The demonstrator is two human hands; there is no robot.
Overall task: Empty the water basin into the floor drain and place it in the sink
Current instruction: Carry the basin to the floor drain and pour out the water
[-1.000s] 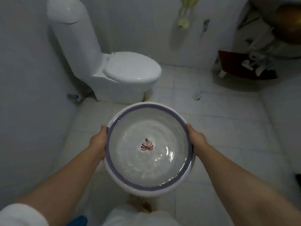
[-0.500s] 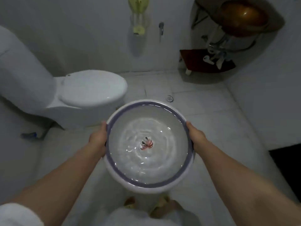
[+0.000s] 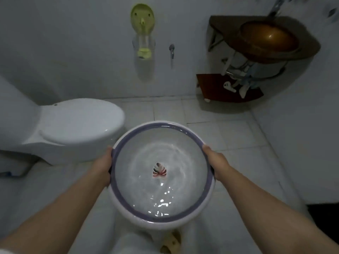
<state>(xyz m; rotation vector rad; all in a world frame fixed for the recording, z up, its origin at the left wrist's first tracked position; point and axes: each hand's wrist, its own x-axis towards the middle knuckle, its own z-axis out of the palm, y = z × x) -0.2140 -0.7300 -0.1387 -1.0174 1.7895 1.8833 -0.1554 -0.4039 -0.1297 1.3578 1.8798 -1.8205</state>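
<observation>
Gripping basin [image 3: 208, 197] rim, both hands' fingers curled beneath, hidden; floor drain unseen behind basin.

- No writing, brand name, number or sign could be read anywhere in the view.
- The basin [image 3: 161, 173] carried only a picture on its bottom: a small leaf motif [image 3: 159, 170] in dark and red stripes, with no letters by it.
- The green holder [image 3: 142, 21] on the wall showed no legible label; its marks were too blurred to tell.
</observation>
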